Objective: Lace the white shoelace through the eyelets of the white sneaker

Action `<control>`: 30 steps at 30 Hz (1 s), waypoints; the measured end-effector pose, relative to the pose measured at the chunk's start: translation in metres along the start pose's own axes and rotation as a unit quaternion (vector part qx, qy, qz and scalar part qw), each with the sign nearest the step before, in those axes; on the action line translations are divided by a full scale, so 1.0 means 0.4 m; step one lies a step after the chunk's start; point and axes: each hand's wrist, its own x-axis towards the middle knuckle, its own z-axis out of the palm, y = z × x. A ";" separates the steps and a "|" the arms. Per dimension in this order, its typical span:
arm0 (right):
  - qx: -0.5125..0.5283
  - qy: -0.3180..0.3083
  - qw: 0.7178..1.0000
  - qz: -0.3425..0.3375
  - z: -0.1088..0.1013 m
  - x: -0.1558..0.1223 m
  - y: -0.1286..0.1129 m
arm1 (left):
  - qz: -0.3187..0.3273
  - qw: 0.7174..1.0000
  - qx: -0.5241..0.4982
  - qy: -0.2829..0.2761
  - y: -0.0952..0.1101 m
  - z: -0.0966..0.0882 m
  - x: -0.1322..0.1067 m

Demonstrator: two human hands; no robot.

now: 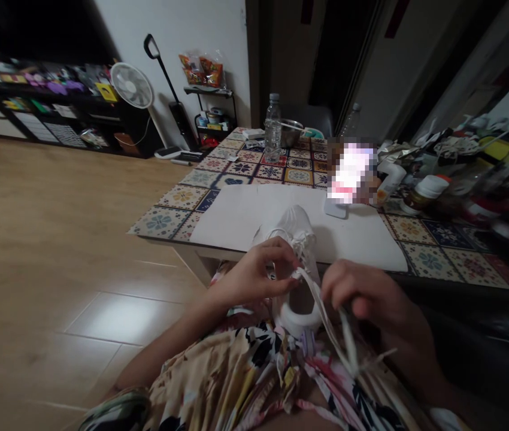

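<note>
A white lace-up shoe (298, 220) points away from me, its toe on a white sheet (232, 209) at the table edge and its heel over my lap. My left hand (266, 269) is closed at the shoe's upper eyelets, thumb and fingertips pinching the white shoelace (326, 320) there. To the right of the shoe, my right hand (366, 293) is curled and slightly blurred, with lace hanging beneath its fingers. Long strands of lace run down from the shoe toward my lap. The exact grip of the right fingers is partly hidden.
A pixelated bright screen (351, 173) stands on a white stand (336, 208) behind the shoe. Farther back are a plastic bottle (273, 131) and a metal bowl (291, 134). Jars (429, 191) and clutter crowd the table's right side. A white fan (132, 87) stands beyond the table.
</note>
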 end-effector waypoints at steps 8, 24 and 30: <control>-0.073 -0.013 0.997 0.019 0.024 0.068 0.045 | -0.017 0.999 0.036 -0.021 0.005 0.017 0.002; 0.051 -0.040 0.998 0.014 0.013 0.065 0.083 | 0.017 0.998 -0.036 -0.043 0.007 0.016 0.003; 0.172 -0.026 0.985 0.019 -0.018 0.036 0.082 | 0.050 0.982 -0.165 -0.079 -0.002 -0.023 -0.009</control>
